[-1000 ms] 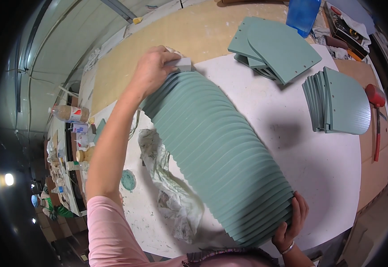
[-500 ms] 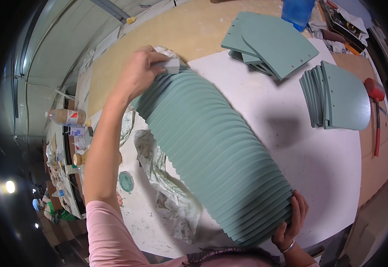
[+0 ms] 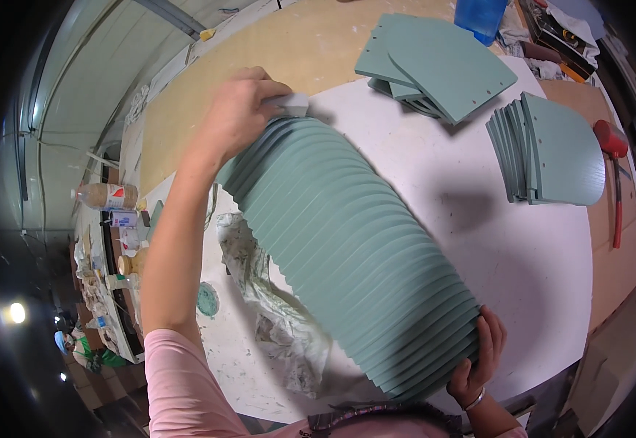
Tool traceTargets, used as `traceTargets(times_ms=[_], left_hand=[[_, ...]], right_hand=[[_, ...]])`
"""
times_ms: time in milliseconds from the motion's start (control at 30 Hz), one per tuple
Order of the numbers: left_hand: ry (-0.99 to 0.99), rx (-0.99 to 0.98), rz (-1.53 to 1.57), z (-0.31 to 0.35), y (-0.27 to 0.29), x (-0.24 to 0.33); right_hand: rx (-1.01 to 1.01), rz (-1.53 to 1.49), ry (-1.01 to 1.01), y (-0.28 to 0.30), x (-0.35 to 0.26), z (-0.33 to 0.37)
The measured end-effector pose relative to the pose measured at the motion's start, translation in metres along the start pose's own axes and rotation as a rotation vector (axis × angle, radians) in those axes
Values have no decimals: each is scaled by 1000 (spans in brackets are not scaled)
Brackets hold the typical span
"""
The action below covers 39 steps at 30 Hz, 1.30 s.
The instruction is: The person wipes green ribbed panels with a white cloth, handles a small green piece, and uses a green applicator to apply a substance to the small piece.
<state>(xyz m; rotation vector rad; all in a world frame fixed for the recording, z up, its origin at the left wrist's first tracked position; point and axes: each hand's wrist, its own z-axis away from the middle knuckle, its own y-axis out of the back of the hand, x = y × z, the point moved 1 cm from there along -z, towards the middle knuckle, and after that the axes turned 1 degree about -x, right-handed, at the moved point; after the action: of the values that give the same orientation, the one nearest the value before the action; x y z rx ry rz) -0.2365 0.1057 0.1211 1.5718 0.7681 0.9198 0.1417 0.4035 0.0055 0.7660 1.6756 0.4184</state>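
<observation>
A long row of green-painted curved-edge panels (image 3: 354,241) lies packed face to face, running from the far left to the near right of the white table. My left hand (image 3: 241,109) grips a pale grey block (image 3: 296,104) at the far end of the row, just over the top edges of the last panels. At the near right end, my right hand (image 3: 482,354) curls round the side of the row, its thumb against the end panel. Left of the panels lies a crumpled, stained white cloth (image 3: 245,255), beside a round green-smeared lid or dish (image 3: 207,299).
Two more groups of green panels with drilled holes, one stack (image 3: 449,66) and one leaning set (image 3: 562,153), occupy the far right. A red mallet (image 3: 611,139) lies beyond them, near a blue container (image 3: 481,18). Bottles (image 3: 106,195) and jars line the left.
My left hand has moved a little right with the block across the far end of the row. A white cloth behind that hand no longer shows. My right hand keeps its place.
</observation>
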Motion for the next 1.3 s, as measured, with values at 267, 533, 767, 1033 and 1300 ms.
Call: traceTargets(times_ms=[267, 533, 767, 1033, 1300], left_hand=[[124, -63, 177, 23, 15, -39], [-50, -9, 123, -4, -14, -29], [-79, -38, 84, -4, -6, -26], [-5, 10, 221, 0, -12, -37], [110, 37, 236, 24, -9, -46]], right_hand=[[6, 11, -4, 0, -1, -1], [13, -11, 5, -2, -1, -1], [27, 0, 3, -1, -1, 0], [26, -7, 12, -1, -2, -2], [23, 4, 5, -1, -3, -3]])
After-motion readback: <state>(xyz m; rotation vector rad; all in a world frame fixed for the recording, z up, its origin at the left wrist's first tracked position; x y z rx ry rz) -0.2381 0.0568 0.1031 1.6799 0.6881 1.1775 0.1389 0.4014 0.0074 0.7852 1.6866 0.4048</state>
